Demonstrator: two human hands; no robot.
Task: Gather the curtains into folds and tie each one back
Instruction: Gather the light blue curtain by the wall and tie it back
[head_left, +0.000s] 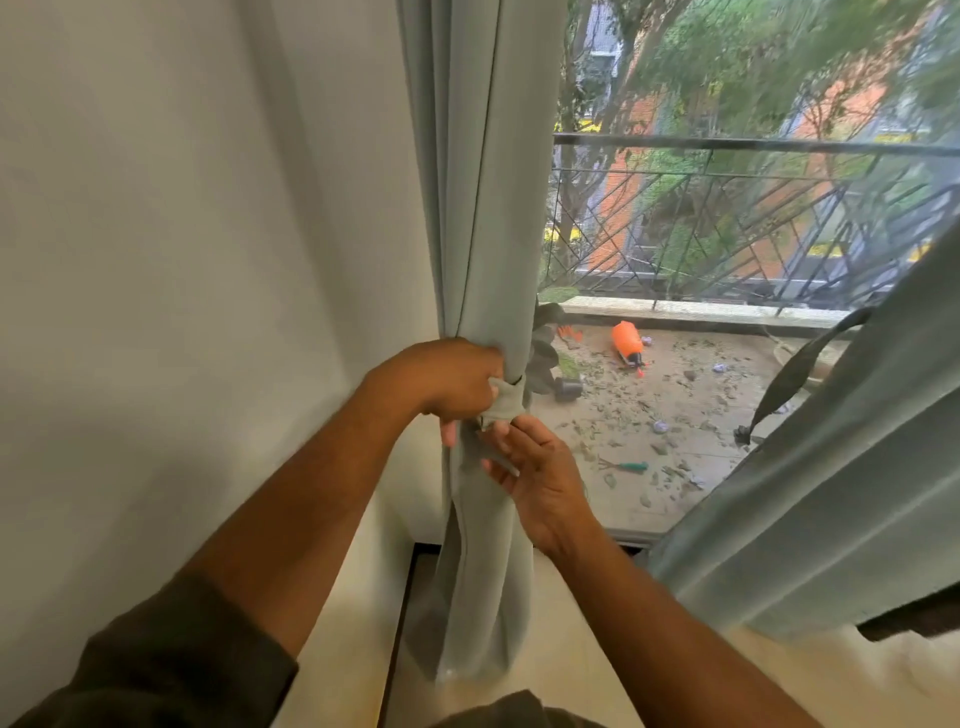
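- Two pale grey-green matte woven fabric curtains hang at the window: the left curtain (478, 218) is gathered into long vertical folds against the plain off-white wall (182, 260), and the right curtain (841, 457) falls loose in soft diagonal folds at the frame's right edge.
- No brand, label or writing can be read anywhere.
- A narrow tie-back band (504, 402) of the same grey-green cloth wraps the gathered left curtain at its pinched waist.
- The left hand (447, 384) is curled round the bunched curtain and the band, gripping both.
- The right hand (535, 473) sits just below, fingers mostly straight and relaxed, fingertips touching the band's loose end and the folds.
- Beyond the glass, a dark metal railing (727, 208) with angular bars edges a balcony where an orange plastic spray bottle (626, 340) lies on its side among scattered dry leaves.
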